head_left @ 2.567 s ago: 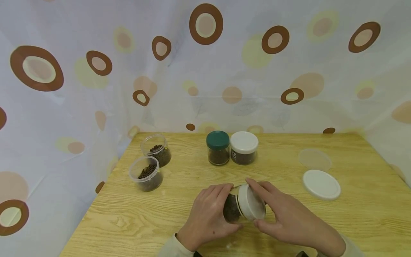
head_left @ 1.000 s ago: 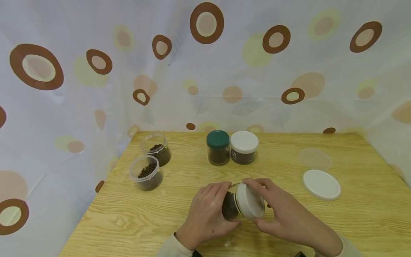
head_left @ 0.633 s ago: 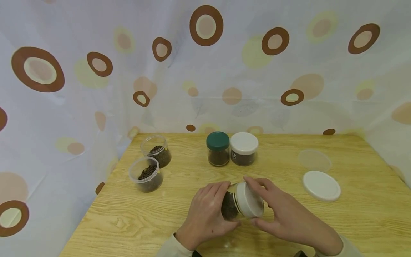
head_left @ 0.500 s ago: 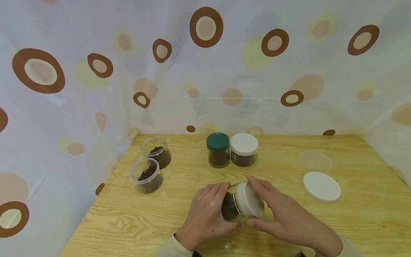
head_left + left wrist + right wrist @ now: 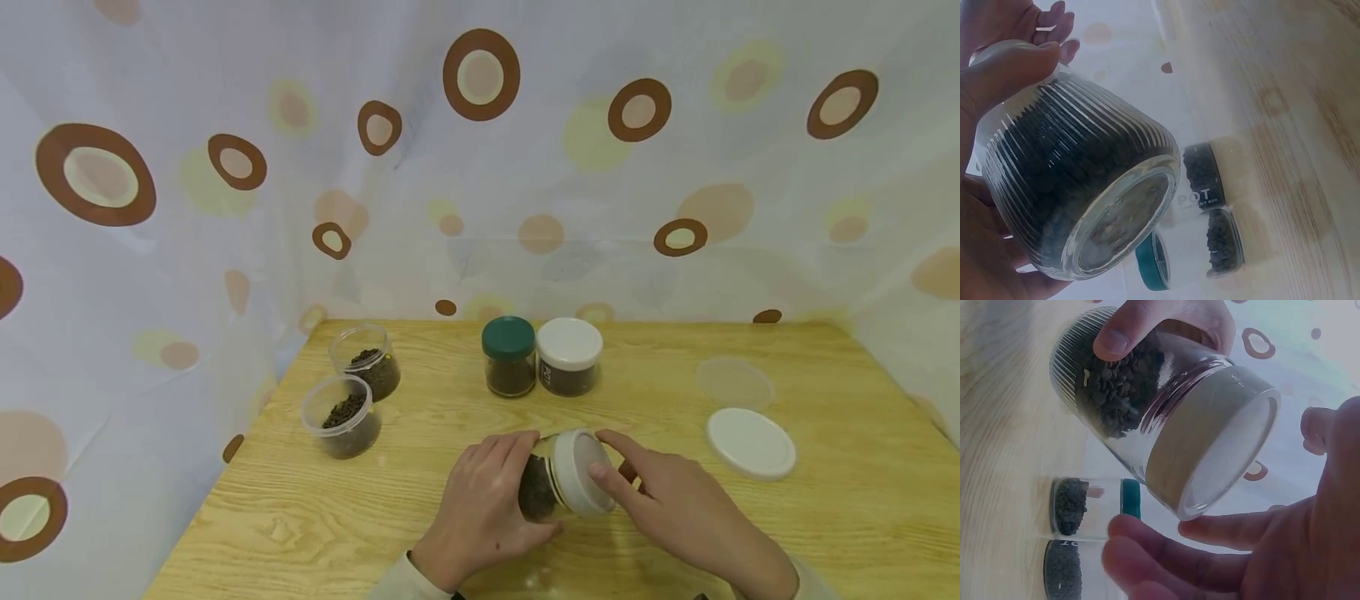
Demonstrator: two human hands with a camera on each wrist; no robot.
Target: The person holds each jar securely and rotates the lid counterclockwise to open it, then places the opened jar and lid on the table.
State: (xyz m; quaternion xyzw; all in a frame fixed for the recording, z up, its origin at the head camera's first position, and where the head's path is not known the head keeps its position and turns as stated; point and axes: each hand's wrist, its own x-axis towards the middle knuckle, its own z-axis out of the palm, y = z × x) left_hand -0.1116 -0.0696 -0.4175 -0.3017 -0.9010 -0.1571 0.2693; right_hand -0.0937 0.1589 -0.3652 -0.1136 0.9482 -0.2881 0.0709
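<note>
My left hand (image 5: pixel 483 504) grips a ribbed glass jar (image 5: pixel 1079 150) round its body and tilts it, base to the left. Dark pellets (image 5: pixel 1113 390) fill part of it. A white screw lid (image 5: pixel 1210 444) sits on the jar's mouth, facing right. Beside that lid is my right hand (image 5: pixel 678 504), its fingers spread; in the right wrist view thumb and most fingers stand off the lid, with one fingertip close to its rim. Whether that fingertip touches cannot be told.
Behind the hands stand a green-lidded jar (image 5: pixel 510 358) and a white-lidded jar (image 5: pixel 570 358), side by side. Two lidless clear tubs of pellets, a near tub (image 5: pixel 348 433) and a far tub (image 5: pixel 375 367), are at left. A white lid (image 5: pixel 750 442) and a translucent disc (image 5: pixel 735 382) lie at right.
My right hand has loosened from the jar's lid and shifted slightly right, its thumb moving up across the lid's face. My left hand and the jar stay nearly in place.
</note>
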